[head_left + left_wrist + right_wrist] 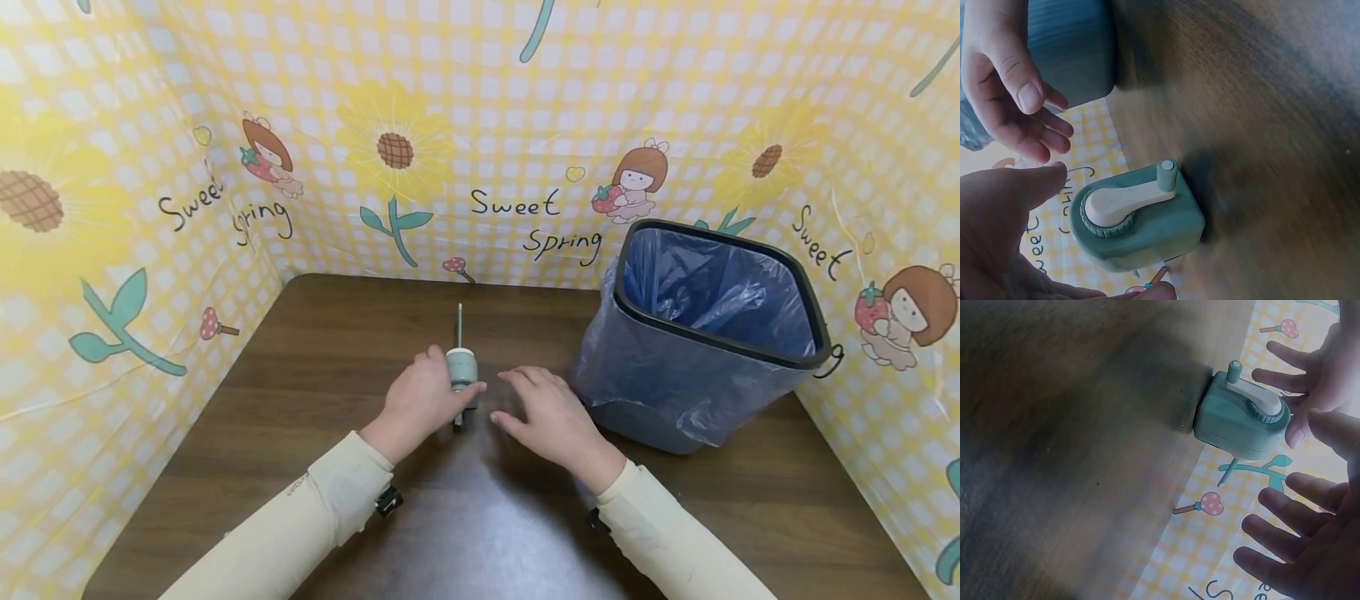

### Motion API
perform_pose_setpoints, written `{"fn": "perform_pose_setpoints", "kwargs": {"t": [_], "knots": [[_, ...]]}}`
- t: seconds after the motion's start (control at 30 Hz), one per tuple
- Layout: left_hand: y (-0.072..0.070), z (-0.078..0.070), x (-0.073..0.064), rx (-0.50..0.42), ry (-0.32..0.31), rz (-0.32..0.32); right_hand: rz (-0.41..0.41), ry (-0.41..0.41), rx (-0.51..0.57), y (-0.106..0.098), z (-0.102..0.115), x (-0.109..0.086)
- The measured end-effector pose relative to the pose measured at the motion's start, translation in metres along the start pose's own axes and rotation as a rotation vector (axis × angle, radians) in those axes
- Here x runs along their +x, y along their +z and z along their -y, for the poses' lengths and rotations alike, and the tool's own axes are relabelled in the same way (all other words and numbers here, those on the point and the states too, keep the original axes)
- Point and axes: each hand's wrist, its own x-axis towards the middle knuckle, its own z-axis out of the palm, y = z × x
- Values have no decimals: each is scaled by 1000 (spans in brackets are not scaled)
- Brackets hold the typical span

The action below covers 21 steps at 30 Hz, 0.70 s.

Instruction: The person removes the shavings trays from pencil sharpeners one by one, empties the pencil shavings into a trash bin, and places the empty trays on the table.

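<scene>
A green hand-crank pencil sharpener stands on the table, its white crank on the side toward me. A thin pencil sticks out of its far side and also shows in the right wrist view. My left hand is close at the sharpener's left, thumb stretched out and overlapping it in the head view. To the right of the sharpener, my right hand hovers apart from it with fingers spread and nothing held. In the right wrist view, both hands flank the upper part of the sharpener.
A dark bin lined with a translucent blue bag stands at the right, close beyond my right hand. Yellow checked cloth with printed flowers walls in the back and sides of the brown wooden table.
</scene>
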Motion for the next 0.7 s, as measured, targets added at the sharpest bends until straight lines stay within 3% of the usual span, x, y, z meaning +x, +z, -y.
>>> {"fn": "perform_pose_setpoints", "kwargs": {"t": [0.37,0.7], "knots": [[6,-6,5,-56,-23,-5,5,-5,-5,2,-2,-2],[11,-6,11,-45,-62,-5,15,1,10,3,-1,-3]]}}
